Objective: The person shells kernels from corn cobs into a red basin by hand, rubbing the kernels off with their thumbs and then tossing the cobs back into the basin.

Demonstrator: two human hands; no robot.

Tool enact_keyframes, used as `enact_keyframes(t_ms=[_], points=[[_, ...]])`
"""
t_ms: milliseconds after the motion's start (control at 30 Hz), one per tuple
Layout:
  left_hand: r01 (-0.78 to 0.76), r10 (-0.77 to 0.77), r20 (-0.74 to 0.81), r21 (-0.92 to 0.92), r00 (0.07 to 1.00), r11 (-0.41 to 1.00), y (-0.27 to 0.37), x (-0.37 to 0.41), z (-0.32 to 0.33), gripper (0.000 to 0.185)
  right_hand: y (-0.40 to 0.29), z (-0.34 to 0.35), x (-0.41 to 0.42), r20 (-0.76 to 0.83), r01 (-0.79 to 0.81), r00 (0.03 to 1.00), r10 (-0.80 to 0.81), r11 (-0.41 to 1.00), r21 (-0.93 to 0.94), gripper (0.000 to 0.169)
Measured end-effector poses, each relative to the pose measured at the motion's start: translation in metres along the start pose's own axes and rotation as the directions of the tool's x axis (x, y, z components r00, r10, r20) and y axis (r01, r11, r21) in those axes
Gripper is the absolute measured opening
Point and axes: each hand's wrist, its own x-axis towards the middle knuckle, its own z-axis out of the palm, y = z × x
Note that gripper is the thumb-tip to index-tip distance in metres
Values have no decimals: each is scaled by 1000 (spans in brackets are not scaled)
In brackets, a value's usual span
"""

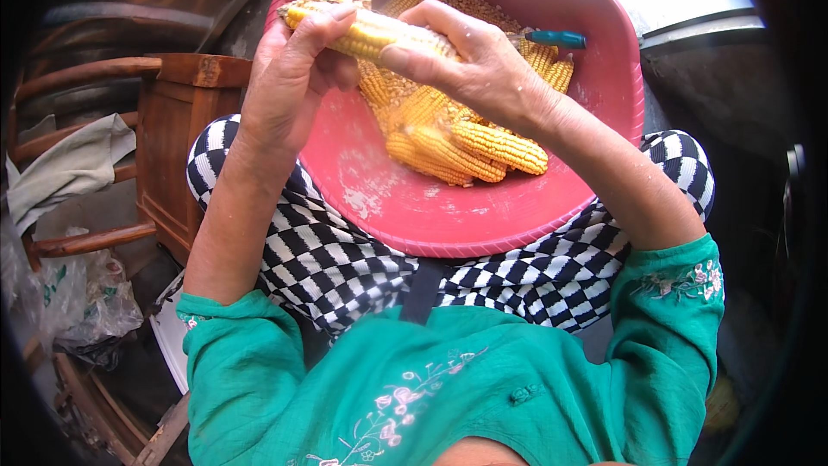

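Note:
Both hands hold one dried ear of corn above a pink plastic basin. My left hand grips its tip end, the thumb lying along the top. Toward the other end, my right hand closes around the ear, its thumb pressed on the kernels. Part of the ear looks pale, as if stripped of kernels. Below lie several yellow corn ears on a heap of loose kernels. A tool with a teal handle rests among the ears; its working end is mostly hidden behind my right hand.
The basin sits between my knees, over black-and-white checked trousers. At left stands a wooden chair with a pale cloth over its rail. Clear plastic bags hang or lie below it. Dark clutter borders the right side.

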Motion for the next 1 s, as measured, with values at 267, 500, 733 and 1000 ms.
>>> enact_keyframes(t_ms=[267, 500, 733, 1000], points=[[81, -78, 47, -76, 996, 994, -3, 1, 0, 18, 7, 5, 3, -152, -33, 987, 45, 997, 77, 51], [-75, 74, -55, -12, 996, 997, 5, -7, 18, 20, 11, -6, 7, 88, -355, 925, 368, 762, 542, 43], [-58, 51, -94, -69, 994, 996, 8, -1, 2, 21, 20, -12, 13, -13, -285, 959, 285, 959, -6, 51], [-69, 82, -113, 115, 990, 991, 5, -4, 4, 24, 6, -20, 14, 160, -230, 964, 214, 969, 89, 55]])
